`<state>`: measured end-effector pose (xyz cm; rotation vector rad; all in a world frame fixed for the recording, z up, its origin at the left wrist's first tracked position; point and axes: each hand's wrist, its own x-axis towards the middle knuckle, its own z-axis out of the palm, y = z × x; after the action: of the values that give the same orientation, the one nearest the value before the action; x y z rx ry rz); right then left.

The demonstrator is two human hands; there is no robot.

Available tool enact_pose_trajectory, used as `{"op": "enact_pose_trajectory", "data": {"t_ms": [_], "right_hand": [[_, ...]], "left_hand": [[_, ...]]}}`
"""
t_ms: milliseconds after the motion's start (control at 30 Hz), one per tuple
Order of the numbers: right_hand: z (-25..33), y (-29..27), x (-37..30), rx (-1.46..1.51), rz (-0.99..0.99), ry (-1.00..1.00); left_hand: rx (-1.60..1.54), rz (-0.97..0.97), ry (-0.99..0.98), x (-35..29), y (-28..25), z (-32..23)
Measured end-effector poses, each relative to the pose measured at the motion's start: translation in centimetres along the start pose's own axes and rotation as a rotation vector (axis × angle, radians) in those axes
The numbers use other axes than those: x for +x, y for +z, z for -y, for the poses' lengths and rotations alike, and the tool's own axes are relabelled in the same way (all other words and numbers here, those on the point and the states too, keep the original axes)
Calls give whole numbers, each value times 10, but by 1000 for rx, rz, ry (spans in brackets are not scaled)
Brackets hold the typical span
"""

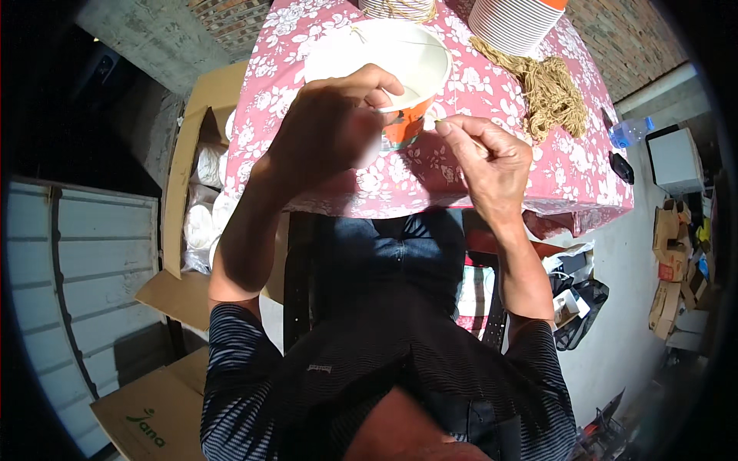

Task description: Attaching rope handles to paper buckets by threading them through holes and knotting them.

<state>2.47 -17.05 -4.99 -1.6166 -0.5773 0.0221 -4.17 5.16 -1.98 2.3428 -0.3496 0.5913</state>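
Observation:
A paper bucket [400, 131] with a white inside and an orange printed outside lies tilted on the table, its mouth facing away from me. A thin string lies across its mouth. My left hand [338, 115], dark in shadow, is closed on the bucket's near left rim, with its fingers curled over the edge. Just right of the bucket's wall, my right hand [493, 154] is closed in a pinch. A small pale bit shows at its fingertips; it is too small to name.
A pink floral cloth [469, 81] covers the table. Stacked paper buckets [511, 27] stand at the far right, beside a heap of tan twine [555, 96]. A plastic bottle [632, 132] is at the right edge. An open carton [175, 184] with wrapped white rolls stands left.

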Motion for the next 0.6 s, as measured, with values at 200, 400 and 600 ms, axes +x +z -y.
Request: {"op": "enact_pose_trajectory", "data": {"t_ms": [200,400,600], "right_hand": [[-10,11,-4,-30,-28,-60],[-7,16,-2,-84,-59,-87],[-11,17,-1,-129,-75,-65]], "left_hand": [[-1,-4,-67,-1,2,0],[-7,19,-125,0,4,-7],[-6,22,-111,-1,7,-6]]}}
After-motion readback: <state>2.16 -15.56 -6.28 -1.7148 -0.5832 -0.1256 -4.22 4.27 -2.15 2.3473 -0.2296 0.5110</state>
